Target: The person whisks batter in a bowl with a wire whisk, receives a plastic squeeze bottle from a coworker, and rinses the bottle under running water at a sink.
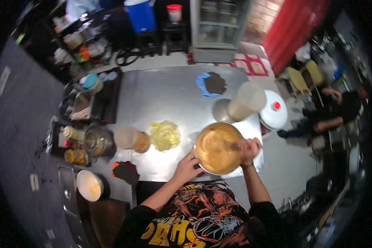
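Note:
A round bowl point(197, 156) of light brown, creamy mixture point(215, 142) is in front of me at the table's near edge. My left hand point(189, 167) grips its left side, fingers at the rim. Over the right rim, my right hand point(249, 150) is closed on a utensil point(234, 146) that dips into the mixture; motion blurs it, so its kind is unclear. Left of the bowl lies a crumpled, yellowish clear plastic bag point(165, 135). A tall translucent container point(248, 101) stands just behind the bowl.
The metal table point(161, 91) holds a dark cloth with blue point(213, 84) and a container of orange contents point(132, 139). A white bowl point(89, 185) sits lower left, near a dark cloth point(126, 172). A white lidded container point(273, 111) stands right; a person point(339, 109) is beyond.

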A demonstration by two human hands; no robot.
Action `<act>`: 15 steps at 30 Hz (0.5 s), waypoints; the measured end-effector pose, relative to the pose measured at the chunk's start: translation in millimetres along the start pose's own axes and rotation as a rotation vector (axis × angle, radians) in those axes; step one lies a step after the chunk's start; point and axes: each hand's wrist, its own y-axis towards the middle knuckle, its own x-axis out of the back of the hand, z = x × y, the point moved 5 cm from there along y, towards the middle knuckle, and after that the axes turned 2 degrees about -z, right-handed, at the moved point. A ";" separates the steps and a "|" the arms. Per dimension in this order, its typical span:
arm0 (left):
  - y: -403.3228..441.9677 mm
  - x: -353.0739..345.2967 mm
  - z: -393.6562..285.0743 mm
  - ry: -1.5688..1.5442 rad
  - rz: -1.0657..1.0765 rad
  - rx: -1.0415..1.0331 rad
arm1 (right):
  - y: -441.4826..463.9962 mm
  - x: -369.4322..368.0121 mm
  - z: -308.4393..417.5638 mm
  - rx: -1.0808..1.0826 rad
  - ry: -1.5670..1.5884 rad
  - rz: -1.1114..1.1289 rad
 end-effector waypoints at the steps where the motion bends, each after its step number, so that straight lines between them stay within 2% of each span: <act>1: -0.2 5.7 -1.9 0.023 0.013 0.044 | -13.4 3.6 1.4 0.315 -0.341 0.071; 2: -2.5 11.1 0.1 0.050 -0.031 0.074 | -21.2 9.5 -2.8 0.360 -0.386 0.087; 3: -5.0 12.9 -2.0 0.062 -0.027 0.042 | -17.9 12.2 -16.0 -0.231 0.122 0.202; 4: -6.2 12.9 -3.7 0.074 -0.023 0.006 | -26.4 16.7 -23.3 -0.823 0.610 -0.021; 6: -12.2 6.3 -0.7 0.108 -0.018 0.065 | -13.3 12.0 -0.1 -0.716 0.624 -0.005; 7: -13.8 7.9 -4.5 0.111 -0.062 0.049 | -9.7 5.0 14.2 -0.639 0.503 -0.023; 8: -15.8 9.1 -4.2 0.062 -0.089 0.097 | -9.4 9.4 13.5 -0.574 0.388 0.092; 10: -19.0 24.5 -3.3 -0.007 -0.119 0.158 | -2.4 6.4 31.7 -0.275 -0.082 0.205; 13: -44.4 54.4 32.7 0.121 -0.238 0.211 | -5.5 28.9 0.0 -0.405 -0.025 0.168; 14: -57.6 71.6 46.3 0.161 -0.316 0.242 | -8.0 33.7 -3.0 -0.385 -0.023 0.141; 15: -74.8 83.5 71.2 0.206 -0.337 0.338 | -6.7 41.2 -2.8 -0.415 -0.061 0.072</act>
